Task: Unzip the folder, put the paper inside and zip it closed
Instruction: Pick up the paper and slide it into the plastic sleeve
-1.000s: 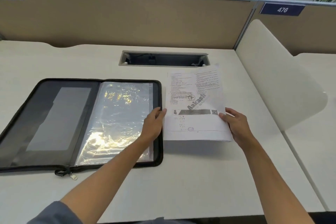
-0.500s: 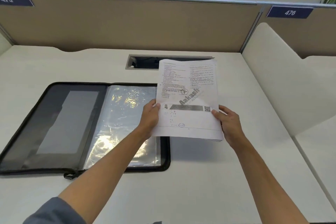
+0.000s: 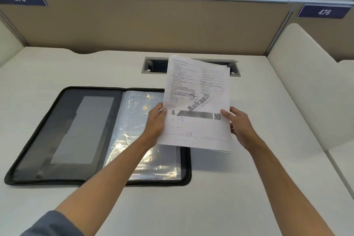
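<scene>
A black zip folder (image 3: 47,130) lies open and flat on the desk, a grey pocket on its left half and shiny clear sleeves (image 3: 134,120) on its right half. A thin stack of printed paper (image 3: 197,97) is held up off the desk, tilted, over the folder's right edge. My left hand (image 3: 156,122) pinches the stack's left edge with the thumb on top. My right hand (image 3: 240,126) grips its right edge. The folder's top right corner is hidden behind the paper.
The white desk (image 3: 229,188) has a rectangular cable slot (image 3: 153,65) at the back, partly behind the paper. A tan partition (image 3: 134,25) with number plates 475 and 476 closes the far side. A white side divider (image 3: 306,82) rises at the right.
The paper rose off the desk right of the folder and moved left, over the folder's right edge. My left hand left the folder's edge and took the paper's left side.
</scene>
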`<state>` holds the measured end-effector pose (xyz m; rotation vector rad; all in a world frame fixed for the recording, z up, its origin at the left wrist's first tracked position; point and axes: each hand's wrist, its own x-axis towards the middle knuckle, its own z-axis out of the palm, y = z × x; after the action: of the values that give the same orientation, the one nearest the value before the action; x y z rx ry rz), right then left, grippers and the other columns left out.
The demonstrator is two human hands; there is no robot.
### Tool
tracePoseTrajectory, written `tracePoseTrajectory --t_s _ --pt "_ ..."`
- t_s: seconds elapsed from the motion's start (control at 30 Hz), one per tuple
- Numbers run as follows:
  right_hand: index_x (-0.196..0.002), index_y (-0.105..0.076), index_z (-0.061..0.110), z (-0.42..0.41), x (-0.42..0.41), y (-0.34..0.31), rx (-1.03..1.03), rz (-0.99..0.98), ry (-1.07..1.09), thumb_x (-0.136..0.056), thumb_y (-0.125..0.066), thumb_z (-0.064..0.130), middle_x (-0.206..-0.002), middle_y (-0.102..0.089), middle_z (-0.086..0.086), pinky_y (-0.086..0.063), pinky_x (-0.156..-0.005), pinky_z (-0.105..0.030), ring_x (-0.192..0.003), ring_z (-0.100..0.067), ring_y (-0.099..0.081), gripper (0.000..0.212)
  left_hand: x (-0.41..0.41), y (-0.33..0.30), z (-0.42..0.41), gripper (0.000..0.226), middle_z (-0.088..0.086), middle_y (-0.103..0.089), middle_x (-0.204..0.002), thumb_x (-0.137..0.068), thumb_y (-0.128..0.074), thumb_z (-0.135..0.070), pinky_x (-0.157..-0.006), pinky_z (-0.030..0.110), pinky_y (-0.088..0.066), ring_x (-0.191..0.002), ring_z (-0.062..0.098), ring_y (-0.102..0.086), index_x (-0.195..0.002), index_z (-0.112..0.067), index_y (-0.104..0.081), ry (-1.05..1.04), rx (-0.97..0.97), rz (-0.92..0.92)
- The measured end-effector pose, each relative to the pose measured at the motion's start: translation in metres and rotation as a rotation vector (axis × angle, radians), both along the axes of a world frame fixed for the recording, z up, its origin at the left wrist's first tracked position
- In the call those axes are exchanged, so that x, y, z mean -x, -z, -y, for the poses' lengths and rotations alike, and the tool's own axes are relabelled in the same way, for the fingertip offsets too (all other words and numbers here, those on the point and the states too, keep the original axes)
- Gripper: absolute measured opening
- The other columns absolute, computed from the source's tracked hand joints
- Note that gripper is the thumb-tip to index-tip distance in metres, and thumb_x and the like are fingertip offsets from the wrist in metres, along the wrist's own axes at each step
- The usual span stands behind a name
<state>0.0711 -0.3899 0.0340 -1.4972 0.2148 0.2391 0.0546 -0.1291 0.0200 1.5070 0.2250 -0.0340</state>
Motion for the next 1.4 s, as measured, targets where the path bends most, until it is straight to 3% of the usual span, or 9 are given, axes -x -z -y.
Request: tracePoseTrajectory --t_s 0.3,0.37,0.43,0.57,0.7,0.9,1.0,1.13,1.4 --pt "-0.110 -0.068 0.016 -0.009 -0.003 -0.002 -0.038 0.065 0.007 -0.092 -0.058 0.002 -0.092 -0.077 0.000 -0.057 -0.064 -0.023 -0.077 -0.014 -0.072 0.025 -0.001 0.003 -0.008 0.028 -0.001 -0.076 -0.101 -0.100 -0.039 -0.013 -0.069 0.031 -0.059 -0.089 0.021 -0.072 -0.105 -0.022 -0.065 0.020 0.060 -0.051" --pt "-0.111 -0.068 0.015 -0.008 -0.003 -0.001 -0.070 0.061 0.008 -0.092 -0.058 0.001 -0.096 -0.077 -0.002 -0.058 -0.067 -0.026 -0.080 -0.016 -0.072 0.025 -0.007 -0.003 -0.012 0.027 0.004 -0.076 -0.101 -0.097 -0.039 -0.013 -0.074 0.040 -0.059 -0.090 0.026 -0.070 -0.100 -0.016 -0.065 0.039 0.077 -0.069" --pt "-0.111 -0.068 0.015 -0.008 -0.002 -0.001 -0.120 0.042 0.001 -0.092 -0.058 0.003 -0.100 -0.076 -0.005 -0.059 -0.068 -0.028 -0.083 -0.019 -0.073 0.025 -0.015 -0.013 -0.015 0.029 0.012 -0.073 -0.108 -0.097 -0.039 -0.019 -0.079 0.046 -0.058 -0.094 0.031 -0.069 -0.103 -0.011 -0.066 0.084 0.168 -0.085" --pt "-0.116 -0.067 0.012 -0.011 0.003 -0.002 -0.189 -0.004 -0.044 -0.092 -0.059 0.006 -0.107 -0.074 -0.010 -0.059 -0.068 -0.029 -0.087 -0.022 -0.073 0.026 -0.038 -0.044 -0.020 0.048 0.009 -0.072 -0.112 -0.102 -0.031 -0.043 -0.074 0.038 -0.057 -0.100 0.027 -0.070 -0.115 -0.016 -0.068 0.182 0.371 -0.066" --pt "-0.119 -0.066 0.009 -0.016 0.009 -0.004 -0.239 -0.017 -0.092 -0.092 -0.059 0.007 -0.109 -0.073 -0.012 -0.059 -0.069 -0.031 -0.087 -0.024 -0.072 0.028 -0.070 -0.067 -0.025 0.057 0.011 -0.068 -0.114 -0.103 -0.023 -0.047 -0.088 0.043 -0.051 -0.105 0.030 -0.064 -0.127 -0.011 -0.058 0.222 0.567 -0.017" --pt "-0.117 -0.067 0.012 -0.019 0.016 -0.007 -0.229 -0.007 -0.136 -0.093 -0.058 0.007 -0.111 -0.072 -0.014 -0.059 -0.069 -0.031 -0.089 -0.024 -0.072 0.027 -0.096 -0.080 -0.033 0.039 0.006 -0.060 -0.132 -0.102 -0.037 -0.029 -0.099 0.046 -0.047 -0.111 0.027 -0.062 -0.137 -0.017 -0.049 0.088 0.725 0.047" --pt "-0.114 -0.069 0.014 -0.021 0.018 -0.008 -0.232 -0.008 -0.123 -0.093 -0.057 0.007 -0.108 -0.073 -0.014 -0.058 -0.067 -0.030 -0.086 -0.023 -0.072 0.025 -0.099 -0.076 -0.032 0.032 0.005 -0.059 -0.135 -0.101 -0.039 -0.023 -0.103 0.043 -0.043 -0.111 0.024 -0.059 -0.125 -0.011 -0.057 0.068 0.733 0.052" --pt "-0.108 -0.071 0.018 -0.025 0.023 -0.007 -0.209 -0.020 -0.097 -0.093 -0.056 0.008 -0.103 -0.075 -0.012 -0.058 -0.063 -0.029 -0.080 -0.021 -0.072 0.024 -0.094 -0.074 -0.030 0.033 0.008 -0.069 -0.109 -0.101 -0.037 -0.028 -0.089 0.039 -0.050 -0.096 0.025 -0.065 -0.111 -0.012 -0.065 0.114 0.701 0.047" --pt "-0.108 -0.069 0.015 -0.027 0.027 -0.006 -0.180 -0.017 -0.067 -0.094 -0.053 0.006 -0.092 -0.076 -0.007 -0.056 -0.057 -0.026 -0.071 -0.017 -0.072 0.024 -0.097 -0.074 -0.029 0.031 0.004 -0.066 -0.108 -0.103 -0.033 -0.023 -0.077 0.033 -0.054 -0.088 0.019 -0.066 -0.108 -0.009 -0.061 0.053 0.635 0.065"
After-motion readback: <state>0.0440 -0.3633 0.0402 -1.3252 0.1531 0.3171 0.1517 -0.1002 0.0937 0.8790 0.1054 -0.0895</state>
